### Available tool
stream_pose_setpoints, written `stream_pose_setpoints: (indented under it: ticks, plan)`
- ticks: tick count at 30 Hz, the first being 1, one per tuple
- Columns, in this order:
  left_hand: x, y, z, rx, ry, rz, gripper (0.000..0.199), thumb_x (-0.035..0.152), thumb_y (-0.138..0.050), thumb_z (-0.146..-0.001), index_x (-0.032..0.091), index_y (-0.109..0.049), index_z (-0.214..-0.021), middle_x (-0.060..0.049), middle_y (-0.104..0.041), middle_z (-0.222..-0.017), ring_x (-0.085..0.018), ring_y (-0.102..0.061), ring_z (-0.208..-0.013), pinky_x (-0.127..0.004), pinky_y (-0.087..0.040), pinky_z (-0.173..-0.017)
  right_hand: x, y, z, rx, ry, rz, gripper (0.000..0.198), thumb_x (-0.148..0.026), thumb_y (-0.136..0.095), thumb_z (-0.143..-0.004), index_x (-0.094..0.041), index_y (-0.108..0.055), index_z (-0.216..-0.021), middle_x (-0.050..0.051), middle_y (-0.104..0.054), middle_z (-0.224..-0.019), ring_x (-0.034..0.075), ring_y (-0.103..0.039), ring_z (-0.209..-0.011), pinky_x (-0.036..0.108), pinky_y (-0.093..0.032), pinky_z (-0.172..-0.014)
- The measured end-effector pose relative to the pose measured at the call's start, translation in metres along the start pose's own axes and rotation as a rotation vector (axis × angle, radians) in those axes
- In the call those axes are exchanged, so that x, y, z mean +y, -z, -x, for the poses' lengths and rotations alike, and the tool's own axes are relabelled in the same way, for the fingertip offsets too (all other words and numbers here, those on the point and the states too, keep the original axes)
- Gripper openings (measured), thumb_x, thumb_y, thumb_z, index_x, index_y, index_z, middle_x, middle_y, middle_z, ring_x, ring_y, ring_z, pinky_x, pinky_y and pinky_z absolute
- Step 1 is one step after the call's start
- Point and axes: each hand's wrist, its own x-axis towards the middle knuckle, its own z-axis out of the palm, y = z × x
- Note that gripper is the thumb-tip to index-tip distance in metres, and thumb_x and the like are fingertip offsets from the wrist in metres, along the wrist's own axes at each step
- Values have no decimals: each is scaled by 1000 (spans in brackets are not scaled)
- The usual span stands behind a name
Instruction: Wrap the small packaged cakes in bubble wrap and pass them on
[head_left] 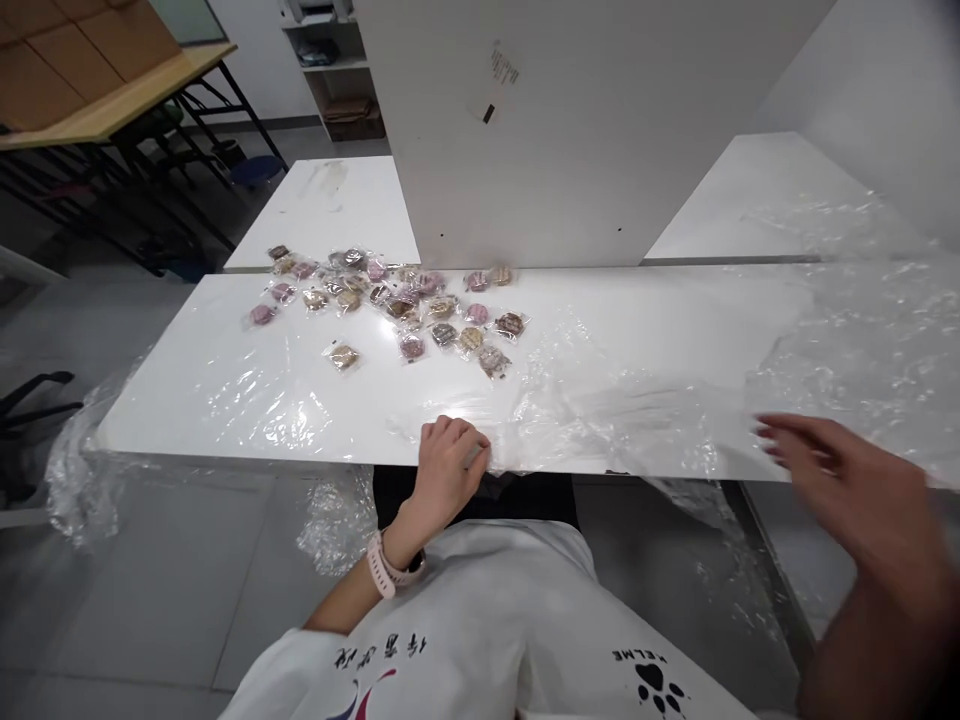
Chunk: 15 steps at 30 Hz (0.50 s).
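Observation:
Clear plastic film (622, 400) lies crinkled over the white tabletop and hangs past its front edge. My left hand (448, 462), with a pink-strapped watch on its wrist, is at the near edge in front of me. Its fingers are curled down and closed on the film. Farther right, my right hand (840, 475) reaches in over the film, slightly blurred. Its fingers are bent together at the film, thumb side partly hidden. Several small, round, individually wrapped sweets (442, 308), pink, tan, brown and grey, are scattered beyond my left hand.
A tall white panel (540, 150) stands upright along the far side of the white table (187, 400). More film (330, 520) droops toward the floor at the left. A wooden-topped table (142, 95), a blue stool (256, 170) and a shelf (337, 65) stand behind.

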Motion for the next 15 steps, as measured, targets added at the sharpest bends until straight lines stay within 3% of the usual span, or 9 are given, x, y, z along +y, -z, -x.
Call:
stream_pose_setpoints:
  ticks: [2, 5, 7, 9, 10, 12, 15]
  plan:
    - [2, -4, -3, -70, -109, 114, 15, 21, -52, -95, 23, -65, -87, -6, -69, -102, -24, -58, -99, -42, -45, -85, -31, -35, -31, -161, 91, -167, 30, -50, -47, -96, -38, -65, -116, 7, -68, -123, 30, -68, -106, 39, -59, -65]
    - [-3, -2, 5, -165, -221, 243, 18, 23, -48, -99, 23, -66, -100, -7, -68, -120, -23, -56, -115, -42, -45, -95, -63, -80, -80, -307, 325, -211, 45, -56, -35, -98, -34, -63, -127, 5, -58, -141, 32, -53, -131, 46, -57, -89]
    - [-10, 1, 14, -174, -173, 314, 29, 27, -45, -101, 25, -60, -125, -7, -68, -124, -23, -55, -121, -43, -44, -101, -71, -104, -102, -341, 379, -130, 54, -60, -31, -98, -32, -60, -134, 7, -50, -149, 34, -42, -140, 57, -44, -106]
    - [-17, 5, 20, -185, -94, 388, 39, 29, -38, -104, 27, -50, -141, -6, -72, -119, -21, -56, -123, -45, -42, -107, -71, -122, -113, -397, 417, -38, 61, -66, -32, -96, -33, -53, -142, 8, -36, -159, 37, -28, -148, 65, -29, -114]
    - [-20, 8, 23, -206, -81, 407, 38, 30, -36, -104, 28, -54, -138, -5, -74, -113, -21, -55, -125, -47, -38, -111, -68, -129, -114, -433, 446, 1, 65, -70, -35, -93, -35, -49, -146, 7, -27, -163, 38, -21, -150, 68, -23, -115]
    - [-25, 14, 26, -287, -127, 383, 31, 33, -41, -103, 30, -71, -113, -4, -77, -94, -23, -51, -133, -54, -23, -121, -60, -135, -116, -498, 499, 65, 76, -78, -44, -85, -40, -40, -151, 3, -13, -167, 39, -10, -152, 69, -14, -116]
    - [-26, 31, 32, -438, -262, 301, 28, 37, -57, -97, 30, -76, -78, -3, -73, -70, -26, -40, -144, -61, 7, -123, -39, -130, -122, -516, 460, 137, 91, -83, -51, -77, -40, -32, -155, 2, -8, -168, 41, -8, -151, 69, -12, -117]
